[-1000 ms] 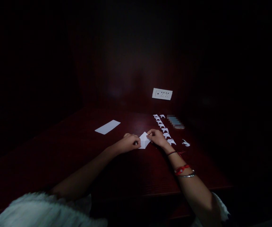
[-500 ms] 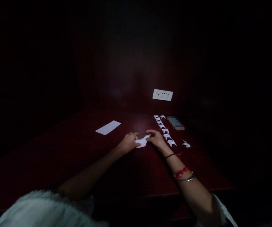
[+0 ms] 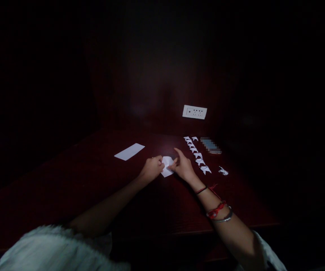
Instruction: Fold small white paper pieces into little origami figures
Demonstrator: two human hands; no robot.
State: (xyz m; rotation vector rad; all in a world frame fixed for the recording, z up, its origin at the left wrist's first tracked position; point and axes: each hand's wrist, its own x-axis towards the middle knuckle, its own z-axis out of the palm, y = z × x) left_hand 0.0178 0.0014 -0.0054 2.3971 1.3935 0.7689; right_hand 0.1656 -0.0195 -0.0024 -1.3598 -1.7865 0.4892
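Observation:
Between my hands is a small creased piece of white paper (image 3: 167, 167), just above or on the dark red table (image 3: 140, 210). My left hand (image 3: 152, 167) pinches its left edge with thumb and curled fingers. At the right edge, my right hand (image 3: 183, 165) holds the paper by thumb and a bent finger, while its index finger points up and away. To the right of that hand runs a slanting row of small folded white paper pieces (image 3: 198, 156).
A flat white paper sheet (image 3: 130, 151) lies at the left. Beyond the row are a pixelated blue flat object (image 3: 211, 146) and a crumpled white paper bit (image 3: 223, 171). A white socket panel (image 3: 194, 111) is on the back wall. The surroundings are dark.
The paper has turned and shows a broader, more upright face. My right index finger has lifted from the paper, and my left fingers have curled in more.

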